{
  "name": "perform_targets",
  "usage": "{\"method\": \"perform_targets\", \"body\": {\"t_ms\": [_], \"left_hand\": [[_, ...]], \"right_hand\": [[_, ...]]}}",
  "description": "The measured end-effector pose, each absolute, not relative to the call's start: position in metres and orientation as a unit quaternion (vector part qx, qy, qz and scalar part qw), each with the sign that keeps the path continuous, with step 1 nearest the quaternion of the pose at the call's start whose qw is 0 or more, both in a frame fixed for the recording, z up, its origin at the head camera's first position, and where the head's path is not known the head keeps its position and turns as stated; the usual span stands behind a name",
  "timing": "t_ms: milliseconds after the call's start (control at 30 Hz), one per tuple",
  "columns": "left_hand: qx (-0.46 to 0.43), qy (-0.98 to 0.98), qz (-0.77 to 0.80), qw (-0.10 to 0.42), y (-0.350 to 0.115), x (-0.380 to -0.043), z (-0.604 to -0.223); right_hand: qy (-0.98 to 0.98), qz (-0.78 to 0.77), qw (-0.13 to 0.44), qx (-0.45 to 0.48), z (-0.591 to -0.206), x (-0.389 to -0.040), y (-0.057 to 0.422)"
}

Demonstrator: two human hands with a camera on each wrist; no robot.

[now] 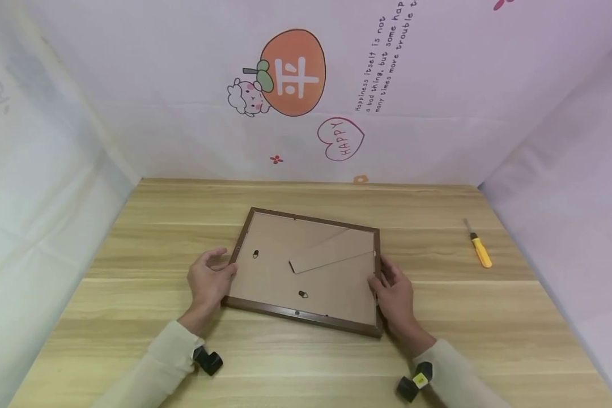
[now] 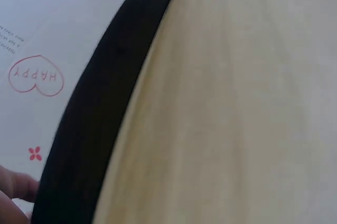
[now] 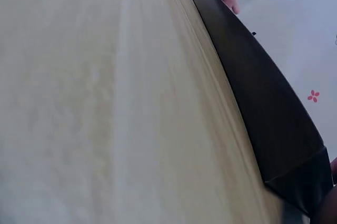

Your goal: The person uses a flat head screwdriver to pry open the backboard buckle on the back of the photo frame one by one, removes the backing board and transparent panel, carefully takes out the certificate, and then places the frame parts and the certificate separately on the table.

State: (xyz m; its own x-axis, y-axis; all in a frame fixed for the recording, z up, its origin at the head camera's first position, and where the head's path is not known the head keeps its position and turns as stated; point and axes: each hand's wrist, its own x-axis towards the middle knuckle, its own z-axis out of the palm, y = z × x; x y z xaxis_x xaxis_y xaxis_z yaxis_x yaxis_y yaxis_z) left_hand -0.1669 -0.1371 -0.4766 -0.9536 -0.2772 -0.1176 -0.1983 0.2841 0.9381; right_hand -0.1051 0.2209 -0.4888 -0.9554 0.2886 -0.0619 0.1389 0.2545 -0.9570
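Note:
A brown picture frame (image 1: 331, 283) lies back side up, slightly turned, its tan backing board showing two small black hangers (image 1: 303, 294) and a cut-out stand flap (image 1: 331, 252). My left hand (image 1: 210, 280) grips its left edge, thumb over the rim. At the right edge my right hand (image 1: 395, 297) holds it the same way, fingers along the outer side. Both wrist views show the frame's dark side close up over the wood; the left wrist view catches a bit of the left hand (image 2: 15, 190) at the lower left. The frame's front is hidden.
A screwdriver (image 1: 480, 249) with a yellow handle lies on the wooden table (image 1: 489, 317) at the right. A printed white cloth (image 1: 183, 113) stands behind the table's far edge, and pale cloth walls (image 1: 581, 187) border both sides.

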Motion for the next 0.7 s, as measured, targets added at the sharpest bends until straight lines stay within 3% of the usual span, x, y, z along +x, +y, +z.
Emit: {"method": "perform_targets", "body": {"t_ms": [200, 700], "left_hand": [[0.12, -0.808, -0.575, -0.048, -0.146, -0.167, -0.47], [0.066, -0.792, -0.601, -0.088, -0.144, -0.176, -0.472]], "right_hand": [[-0.812, 0.567, 0.059, -0.124, -0.492, -0.112, 0.229], [-0.841, 0.535, 0.047, -0.067, -0.492, -0.128, 0.249]]}}
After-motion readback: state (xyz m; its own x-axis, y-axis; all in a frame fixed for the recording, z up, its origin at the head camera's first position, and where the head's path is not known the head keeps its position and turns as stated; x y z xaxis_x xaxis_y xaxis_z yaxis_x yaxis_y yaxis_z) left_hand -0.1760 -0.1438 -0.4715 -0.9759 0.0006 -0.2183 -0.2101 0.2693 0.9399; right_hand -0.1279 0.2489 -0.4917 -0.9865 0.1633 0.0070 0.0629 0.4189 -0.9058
